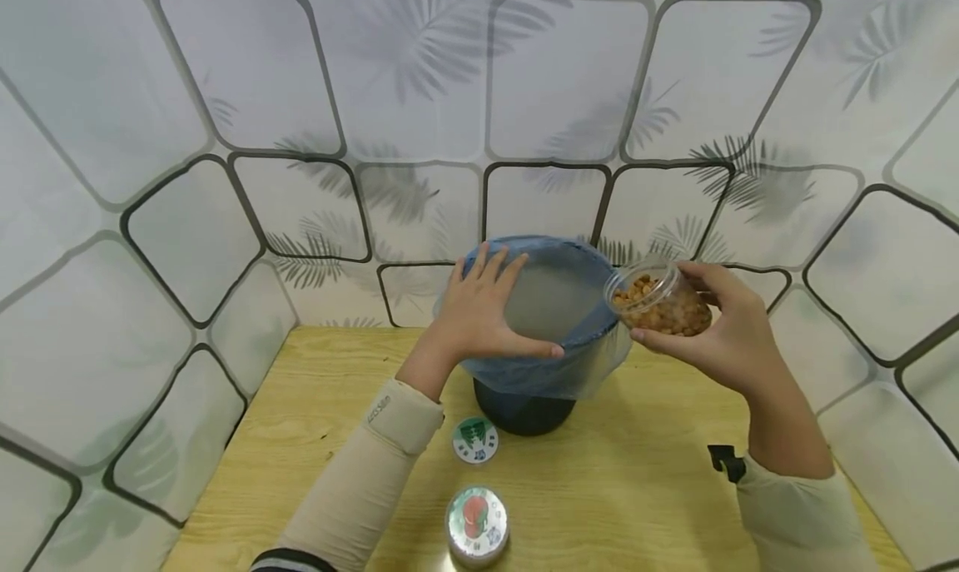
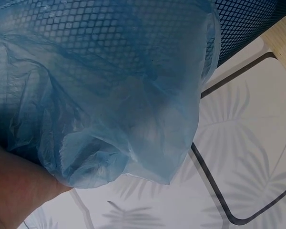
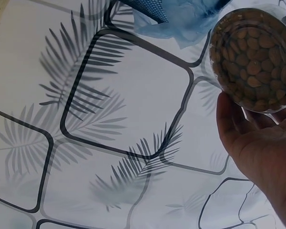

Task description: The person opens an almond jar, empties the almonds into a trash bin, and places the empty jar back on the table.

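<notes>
My right hand (image 1: 722, 339) grips a clear plastic jar (image 1: 670, 305) of almonds (image 3: 257, 62), fingers and thumb around its side. The jar has no lid on and lies tilted, its mouth towards the bin and close to the rim on the right. My left hand (image 1: 479, 318) is spread over the near left rim of the bin, its fingers fairly straight and the thumb stretched along the edge. Under it a blue plastic bag (image 1: 539, 376) lines the dark mesh bin (image 1: 524, 414) and hangs over the outside. In the left wrist view, the bag (image 2: 133, 109) bunches beside the hand (image 2: 24, 191).
A flat round lid (image 1: 475, 440) with a green picture lies on the wooden table (image 1: 637, 489) before the bin. Nearer me stands a round container (image 1: 476, 526) with a red fruit picture on top. Patterned sheeting (image 1: 419, 97) walls the back and sides.
</notes>
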